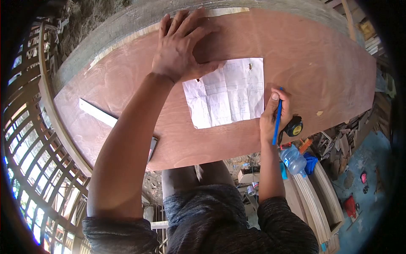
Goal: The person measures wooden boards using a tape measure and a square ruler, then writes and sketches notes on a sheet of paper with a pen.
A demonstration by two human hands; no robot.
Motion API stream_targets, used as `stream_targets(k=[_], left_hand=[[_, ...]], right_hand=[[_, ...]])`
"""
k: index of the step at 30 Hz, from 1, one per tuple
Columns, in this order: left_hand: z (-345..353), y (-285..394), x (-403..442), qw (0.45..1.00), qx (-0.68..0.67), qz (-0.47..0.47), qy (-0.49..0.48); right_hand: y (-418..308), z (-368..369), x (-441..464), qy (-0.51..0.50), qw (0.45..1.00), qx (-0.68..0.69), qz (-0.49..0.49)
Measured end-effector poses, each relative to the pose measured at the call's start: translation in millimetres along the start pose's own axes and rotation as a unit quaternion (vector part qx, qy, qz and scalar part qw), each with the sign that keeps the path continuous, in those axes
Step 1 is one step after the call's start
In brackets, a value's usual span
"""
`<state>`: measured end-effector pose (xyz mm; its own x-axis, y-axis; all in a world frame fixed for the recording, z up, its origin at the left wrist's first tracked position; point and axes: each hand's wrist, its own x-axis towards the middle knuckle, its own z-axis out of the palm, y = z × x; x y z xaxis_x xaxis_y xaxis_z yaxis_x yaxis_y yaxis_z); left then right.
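A creased white paper [228, 95] with faint drawn lines lies on the reddish plywood sheet [330, 72]. My left hand [179, 46] rests with fingers spread on the plywood at the top, its thumb over the paper's upper edge. Beside the paper's right edge, my right hand [277, 112] is closed round a blue pencil [278, 116], which points up and down across the palm. A black and yellow tape measure [294, 126] sits just right of that hand.
A white metal ruler [97, 111] lies at the left, partly behind my left forearm. A dark flat object [152, 148] is at the plywood's near edge. Below right are a plastic bottle [292, 160], wood scraps [338, 144] and curved wooden pieces [313, 203]. A slatted wooden frame [36, 152] stands left.
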<state>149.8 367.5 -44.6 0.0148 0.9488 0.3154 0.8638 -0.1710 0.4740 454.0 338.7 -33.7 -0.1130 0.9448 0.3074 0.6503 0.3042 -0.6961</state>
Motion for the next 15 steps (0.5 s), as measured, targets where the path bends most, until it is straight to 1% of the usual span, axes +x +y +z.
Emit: stream_targets(k=[2,5,8,11,14,15], left_hand=[[0.9,0.4,-1.5,1.000,-0.002,-0.001,-0.003],[-0.4,-0.9,-0.5,1.000,0.006,-0.004,-0.004],[-0.7,0.1,-0.4,1.000,0.011,-0.007,-0.003],[-0.4,2.2,0.4,1.000,0.007,-0.009,-0.002],[-0.2,1.2,-0.2,1.000,-0.006,-0.006,-0.004],[-0.6,1.0,-0.1,1.000,0.001,-0.004,-0.006]], right_hand=[[-3.3,0.5,1.2,0.005,1.000,0.009,0.002],[-8.8,-2.2,1.4,-0.011,0.999,0.008,0.036],[-10.6,-3.1,1.7,-0.010,0.999,-0.003,0.040],[-2.3,-0.6,1.8,-0.002,1.000,-0.005,-0.001],[-7.9,-3.9,0.0,-0.018,0.998,0.005,0.063],[-6.4,-3.4,-1.5,-0.015,0.998,0.003,0.055]])
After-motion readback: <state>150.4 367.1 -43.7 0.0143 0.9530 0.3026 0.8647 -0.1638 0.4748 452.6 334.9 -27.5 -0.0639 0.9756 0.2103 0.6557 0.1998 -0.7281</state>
